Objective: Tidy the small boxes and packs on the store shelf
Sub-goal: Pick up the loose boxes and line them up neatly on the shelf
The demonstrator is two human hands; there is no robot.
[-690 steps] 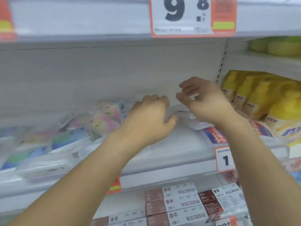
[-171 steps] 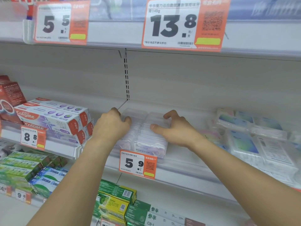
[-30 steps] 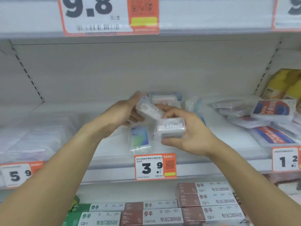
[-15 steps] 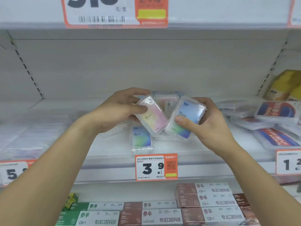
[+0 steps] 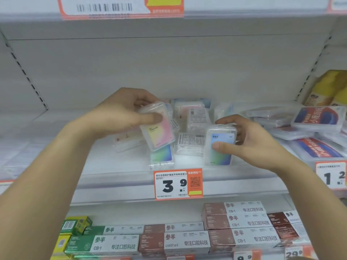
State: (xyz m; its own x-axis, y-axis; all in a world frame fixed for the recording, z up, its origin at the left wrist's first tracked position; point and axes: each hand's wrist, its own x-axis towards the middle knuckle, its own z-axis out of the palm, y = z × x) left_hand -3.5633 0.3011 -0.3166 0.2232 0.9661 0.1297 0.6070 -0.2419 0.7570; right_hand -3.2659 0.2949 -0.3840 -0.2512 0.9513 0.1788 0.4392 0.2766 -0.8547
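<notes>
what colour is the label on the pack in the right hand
Pale blue fading to green, on the pack in the right hand; head view.

**Readable shelf print**

The price tag [image 5: 178, 183] on the shelf rail reads "3.9", with a QR code beside it. A second tag [image 5: 331, 175] at right shows "1.2". The boxes [image 5: 189, 241] below carry "参半", "CB-1", "专注口腔科技"; one adds "oralshark".

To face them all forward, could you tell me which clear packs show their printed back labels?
The two packs between the hands; the held ones show coloured fronts.
</notes>
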